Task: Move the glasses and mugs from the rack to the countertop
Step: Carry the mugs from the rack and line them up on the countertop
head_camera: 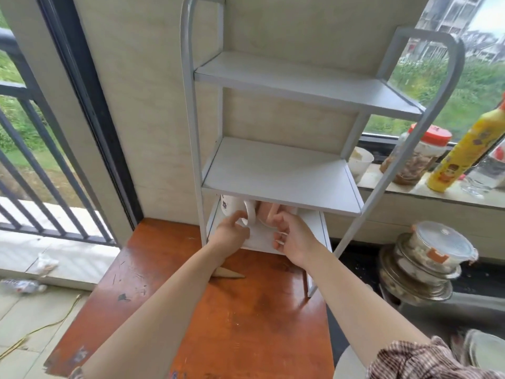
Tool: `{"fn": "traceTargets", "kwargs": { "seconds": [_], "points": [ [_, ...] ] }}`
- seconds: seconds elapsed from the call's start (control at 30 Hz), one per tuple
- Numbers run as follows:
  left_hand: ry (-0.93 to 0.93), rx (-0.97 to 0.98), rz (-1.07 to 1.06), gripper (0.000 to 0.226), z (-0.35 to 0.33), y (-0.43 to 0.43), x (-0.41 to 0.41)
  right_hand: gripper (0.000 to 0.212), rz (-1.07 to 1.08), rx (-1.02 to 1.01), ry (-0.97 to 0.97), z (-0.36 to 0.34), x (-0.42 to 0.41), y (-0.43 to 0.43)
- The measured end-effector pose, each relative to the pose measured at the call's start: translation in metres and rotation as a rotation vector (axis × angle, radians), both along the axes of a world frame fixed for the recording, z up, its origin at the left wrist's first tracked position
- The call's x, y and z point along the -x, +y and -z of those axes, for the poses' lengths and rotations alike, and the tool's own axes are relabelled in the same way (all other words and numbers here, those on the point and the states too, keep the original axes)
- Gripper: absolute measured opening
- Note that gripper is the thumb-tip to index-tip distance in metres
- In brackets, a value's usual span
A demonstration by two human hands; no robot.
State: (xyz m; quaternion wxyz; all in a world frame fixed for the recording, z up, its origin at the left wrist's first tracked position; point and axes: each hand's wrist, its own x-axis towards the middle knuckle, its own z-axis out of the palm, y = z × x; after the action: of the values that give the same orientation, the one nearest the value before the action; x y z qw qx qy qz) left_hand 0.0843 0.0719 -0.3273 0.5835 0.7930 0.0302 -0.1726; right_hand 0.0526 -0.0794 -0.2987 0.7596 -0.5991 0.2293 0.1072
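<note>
Both arms out over orange countertop (246, 310). L hand (232, 231) at bottom shelf of white rack (281, 173), fingers pinching handle of white mug (236, 207). R hand (293, 235) curled beside pinkish cup (266, 213), grip unclear. Upper shelves bare. Jars, yellow bottle (464, 151) on sill beyond.

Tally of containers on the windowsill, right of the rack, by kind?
Red-lidded jar: 1
Yellow bottle: 1
White cup: 1
Clear bottle: 1, partly cut off at the frame edge
Total: 4
</note>
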Motion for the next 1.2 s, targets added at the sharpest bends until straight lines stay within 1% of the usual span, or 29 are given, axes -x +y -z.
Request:
{"fn": "traceTargets", "kwargs": {
  "seconds": [0.07,0.1,0.13,0.2,0.3,0.4,0.5,0.57,0.63,0.7,0.87,1.0,1.1,1.2],
  "points": [
    [0.105,0.124,0.021,0.02,-0.004,0.002,0.006,0.003,0.002,0.047,0.019,-0.002,0.007,-0.005],
    [0.152,0.185,0.043,0.015,-0.007,0.003,0.01,0.012,-0.011,0.096,0.033,-0.003,0.01,-0.007],
    [0.184,0.231,0.055,0.017,-0.009,0.004,0.013,0.024,-0.032,0.158,0.047,-0.005,0.013,-0.01],
    [0.207,0.275,0.011,0.03,-0.01,0.003,0.015,0.04,-0.091,0.269,0.066,-0.01,0.02,-0.012],
    [0.196,0.263,-0.093,0.035,-0.011,0.002,0.018,0.053,-0.152,0.278,0.09,-0.016,0.031,-0.016],
    [0.143,0.205,-0.117,0.046,-0.011,0.003,0.024,0.049,-0.164,0.229,0.071,-0.019,0.041,-0.019],
    [0.074,0.21,-0.159,0.047,-0.009,0.0,0.036,0.029,-0.097,0.241,0.003,-0.015,0.054,-0.02],
    [0.036,0.216,-0.195,0.046,-0.01,-0.001,0.046,0.023,-0.059,0.247,-0.026,-0.013,0.066,-0.021],
    [0.008,0.224,-0.224,0.041,-0.01,-0.005,0.059,0.026,-0.045,0.258,-0.037,-0.012,0.081,-0.026],
    [0.003,0.242,-0.262,0.039,-0.012,-0.011,0.074,0.036,-0.044,0.264,-0.044,-0.013,0.097,-0.034],
    [0.024,0.248,-0.298,0.037,-0.014,-0.034,0.133,0.041,-0.056,0.243,-0.049,-0.021,0.16,-0.062],
    [0.002,0.224,-0.268,0.03,-0.017,-0.068,0.189,0.043,-0.042,0.241,-0.039,-0.019,0.225,-0.102],
    [0.019,0.215,-0.225,0.035,-0.019,-0.106,0.233,0.04,-0.03,0.268,-0.015,-0.021,0.28,-0.14],
    [0.042,0.207,-0.148,0.037,-0.022,-0.151,0.281,0.041,0.011,0.303,0.009,-0.022,0.342,-0.181]
  ]
}}
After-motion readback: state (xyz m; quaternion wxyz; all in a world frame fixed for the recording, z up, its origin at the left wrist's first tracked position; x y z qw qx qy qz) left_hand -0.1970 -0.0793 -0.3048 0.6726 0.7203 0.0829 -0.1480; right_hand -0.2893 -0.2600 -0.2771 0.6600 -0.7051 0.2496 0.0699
